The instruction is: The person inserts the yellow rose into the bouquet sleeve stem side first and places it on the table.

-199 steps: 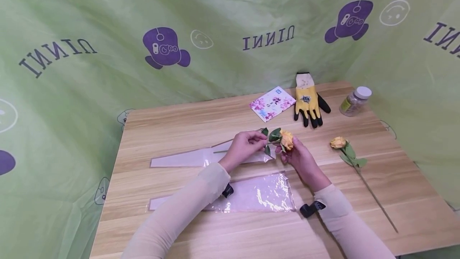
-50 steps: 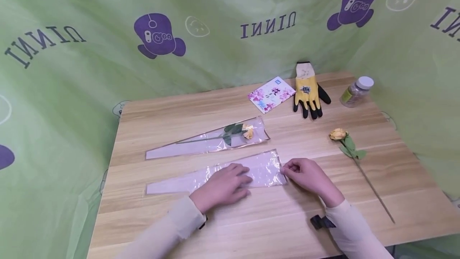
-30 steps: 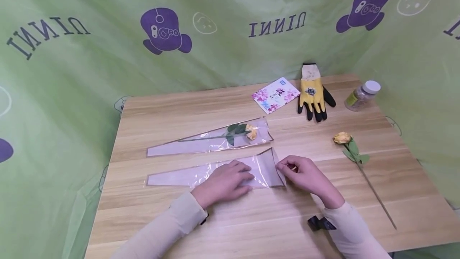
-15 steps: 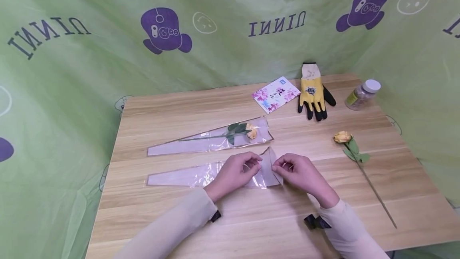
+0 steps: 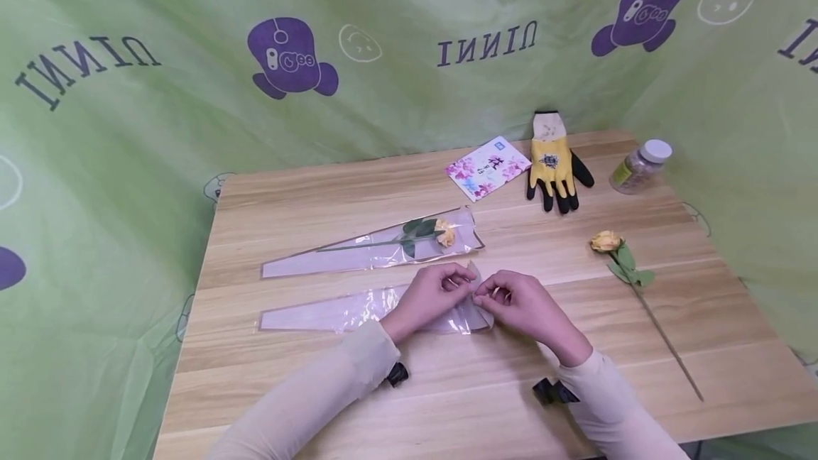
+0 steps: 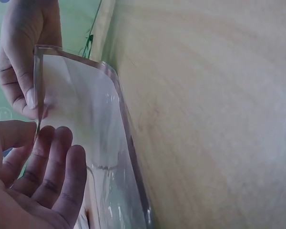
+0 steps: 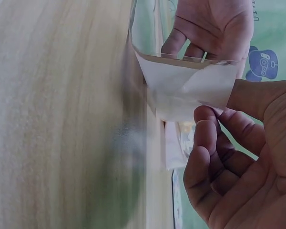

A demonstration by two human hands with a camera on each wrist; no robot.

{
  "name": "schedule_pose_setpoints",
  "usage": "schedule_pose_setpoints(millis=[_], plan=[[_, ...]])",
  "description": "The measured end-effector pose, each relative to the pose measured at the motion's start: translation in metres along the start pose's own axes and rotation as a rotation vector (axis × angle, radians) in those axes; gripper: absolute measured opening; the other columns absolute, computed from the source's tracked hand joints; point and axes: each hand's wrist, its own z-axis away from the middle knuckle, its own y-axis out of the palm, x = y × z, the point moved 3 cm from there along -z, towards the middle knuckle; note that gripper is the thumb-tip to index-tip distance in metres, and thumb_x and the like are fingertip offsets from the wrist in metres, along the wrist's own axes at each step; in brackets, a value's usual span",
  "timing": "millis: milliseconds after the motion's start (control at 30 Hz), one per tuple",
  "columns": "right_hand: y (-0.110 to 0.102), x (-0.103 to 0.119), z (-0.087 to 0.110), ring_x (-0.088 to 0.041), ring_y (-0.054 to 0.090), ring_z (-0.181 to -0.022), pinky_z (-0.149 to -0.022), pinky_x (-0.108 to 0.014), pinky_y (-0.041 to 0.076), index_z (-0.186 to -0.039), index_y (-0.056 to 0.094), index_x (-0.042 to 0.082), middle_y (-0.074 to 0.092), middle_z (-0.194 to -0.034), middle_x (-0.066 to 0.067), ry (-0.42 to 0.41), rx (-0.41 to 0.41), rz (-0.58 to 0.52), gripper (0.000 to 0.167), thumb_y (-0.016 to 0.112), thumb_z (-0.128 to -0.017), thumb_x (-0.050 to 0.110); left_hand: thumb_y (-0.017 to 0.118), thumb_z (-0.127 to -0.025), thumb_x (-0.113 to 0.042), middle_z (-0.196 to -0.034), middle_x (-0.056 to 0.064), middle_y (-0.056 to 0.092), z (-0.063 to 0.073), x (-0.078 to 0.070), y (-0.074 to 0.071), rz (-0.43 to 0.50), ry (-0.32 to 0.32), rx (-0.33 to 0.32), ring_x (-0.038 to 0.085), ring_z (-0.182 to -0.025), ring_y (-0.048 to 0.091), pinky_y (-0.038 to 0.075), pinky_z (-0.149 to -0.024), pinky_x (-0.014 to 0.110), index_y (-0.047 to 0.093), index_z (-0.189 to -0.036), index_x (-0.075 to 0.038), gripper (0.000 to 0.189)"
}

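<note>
A clear flower sleeve [image 5: 307, 312] with a pale backing and brownish border lies nearest me, its wide end raised and bowed open. My left hand [image 5: 437, 297] pinches the rim of that end between thumb and index finger, the other fingers extended in the left wrist view. Right beside it, my right hand [image 5: 524, 304] pinches the same rim, fingers curled in the right wrist view. Just beyond lies a second sleeve [image 5: 294, 266] with a yellow-orange rose [image 5: 445, 233] inside. Another rose [image 5: 606, 241] with a long stem lies loose on the right.
Along the back of the wooden table [image 5: 287, 197] lie a flowered card or packet [image 5: 488, 167] and a yellow-black work glove [image 5: 551, 162]. A white-capped jar [image 5: 639, 167] leans near the back right corner. Green printed cloth [image 5: 409, 105] hangs behind the table.
The rose held earlier now lies inside the far sleeve. My left hand has gone from resting on the near sleeve to pinching its rim. The wide end has lifted and bowed open.
</note>
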Motion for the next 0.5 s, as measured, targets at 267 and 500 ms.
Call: schedule_pose_setpoints(millis=[267, 500], plan=[[-0.003, -0.003, 0.000, -0.011, 0.060, -0.071, -0.064, -0.028, 0.053, -0.093, 0.075, 0.015, 0.065, -0.082, 0.011, 0.035, -0.006, 0.004, 0.007, 0.080, -0.089, 0.014, 0.073, -0.094, -0.008, -0.096, -0.001, 0.073, -0.003, 0.007, -0.001, 0.020, -0.043, -0.004, 0.008, -0.078, 0.067, 0.058, -0.071, 0.025, 0.074, -0.111, -0.003, 0.018], [-0.017, -0.015, 0.000, -0.020, 0.064, -0.079, -0.069, -0.032, 0.055, -0.102, 0.075, 0.014, 0.070, -0.089, 0.001, 0.156, 0.036, -0.113, 0.014, 0.072, -0.097, 0.026, 0.073, -0.094, -0.010, -0.100, -0.003, 0.073, -0.003, 0.007, -0.001, -0.005, -0.044, 0.010, 0.007, -0.082, 0.066, 0.057, -0.076, 0.024, 0.075, -0.111, -0.005, 0.017]])
